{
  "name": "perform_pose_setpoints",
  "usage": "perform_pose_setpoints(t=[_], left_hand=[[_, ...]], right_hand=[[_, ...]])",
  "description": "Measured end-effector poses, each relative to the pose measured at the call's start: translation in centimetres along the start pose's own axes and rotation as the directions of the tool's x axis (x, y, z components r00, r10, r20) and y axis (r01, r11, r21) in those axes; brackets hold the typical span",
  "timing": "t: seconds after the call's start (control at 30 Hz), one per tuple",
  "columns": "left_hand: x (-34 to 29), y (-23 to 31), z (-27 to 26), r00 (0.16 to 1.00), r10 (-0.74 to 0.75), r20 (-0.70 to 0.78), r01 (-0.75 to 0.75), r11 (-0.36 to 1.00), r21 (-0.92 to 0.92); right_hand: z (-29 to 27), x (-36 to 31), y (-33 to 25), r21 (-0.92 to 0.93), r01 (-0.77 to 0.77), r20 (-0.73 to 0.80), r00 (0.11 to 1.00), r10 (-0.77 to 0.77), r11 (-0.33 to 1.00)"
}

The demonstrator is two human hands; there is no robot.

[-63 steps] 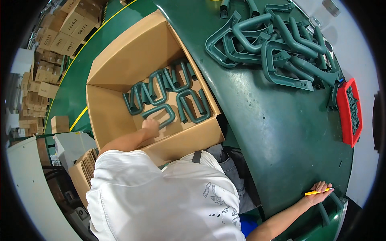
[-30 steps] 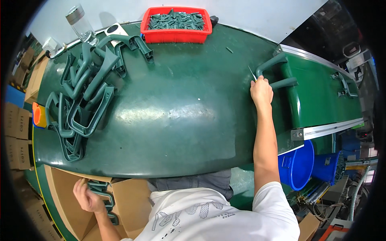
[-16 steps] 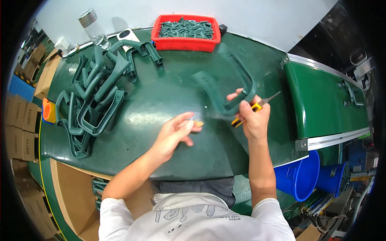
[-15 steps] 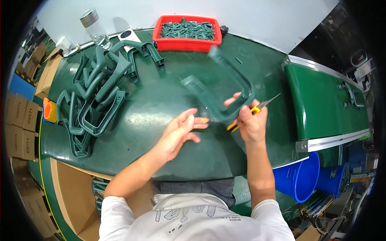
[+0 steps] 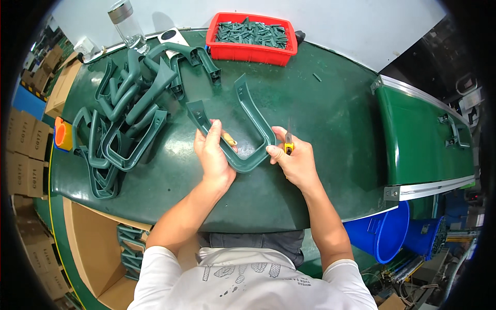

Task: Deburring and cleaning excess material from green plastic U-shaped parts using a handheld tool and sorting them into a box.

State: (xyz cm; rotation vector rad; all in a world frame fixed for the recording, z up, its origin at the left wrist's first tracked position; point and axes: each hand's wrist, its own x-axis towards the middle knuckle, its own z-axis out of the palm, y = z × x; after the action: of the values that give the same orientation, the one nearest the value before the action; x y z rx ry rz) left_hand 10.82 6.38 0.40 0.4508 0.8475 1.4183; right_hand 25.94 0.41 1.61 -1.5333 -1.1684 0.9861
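My left hand [image 5: 213,157] is closed around one arm of a dark green U-shaped plastic handle [image 5: 251,161], lifted above the table with its two ends pointing away from me. A yellow cover [image 5: 229,138] sits on one of that hand's fingers. On the handle's other side, my right hand [image 5: 295,159] holds a yellow knife [image 5: 289,148], its thin blade pointing away. The right thumb and fingertips also touch the handle near its bend. A pile of similar green handles [image 5: 132,111] lies to the left on the table.
A red bin [image 5: 250,53] full of small green pieces stands at the back, near a glass bottle [image 5: 128,28]. An orange cup [image 5: 63,135] sits at the left edge. A raised green panel [image 5: 423,139] stands right, above blue buckets [image 5: 385,232]. An open carton [image 5: 88,248] holds handles below.
The handle has come down and left, and my left hand has closed on it. My right hand has shifted left, and the knife's blade has turned to point away from me.
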Motion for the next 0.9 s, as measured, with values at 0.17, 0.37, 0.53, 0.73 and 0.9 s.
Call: perform_pose_setpoints(t=[0.17, 0.37, 0.53, 0.73, 0.9], left_hand=[[0.0, 0.8, 0.0, 0.999, 0.033, -0.007, -0.033, 0.999, -0.028], [-0.3, 1.2, 0.3, 0.972, 0.233, 0.015, -0.233, 0.972, 0.032], [-0.3, 0.7, -0.1, 0.931, 0.351, 0.103, -0.358, 0.932, 0.060], [-1.1, 0.0, 1.0, 0.895, 0.416, 0.164, -0.432, 0.899, 0.079], [-1.3, -0.1, -0.3, 0.855, 0.518, -0.021, -0.495, 0.828, 0.264]], right_hand=[[1.0, 0.2, -1.0, -0.083, 0.016, 0.005, 1.000, -0.016, 0.996], [3.0, 2.0, -0.4, 0.083, -0.088, -0.005, 0.996, 0.089, 0.993], [3.6, 2.6, 0.0, -0.031, 0.049, -0.123, 0.991, -0.052, 0.998], [3.1, 2.7, 0.8, 0.027, 0.059, -0.193, 0.980, -0.053, 0.998], [4.3, 2.2, 0.0, 0.118, 0.008, -0.120, 0.993, 0.006, 0.993]])
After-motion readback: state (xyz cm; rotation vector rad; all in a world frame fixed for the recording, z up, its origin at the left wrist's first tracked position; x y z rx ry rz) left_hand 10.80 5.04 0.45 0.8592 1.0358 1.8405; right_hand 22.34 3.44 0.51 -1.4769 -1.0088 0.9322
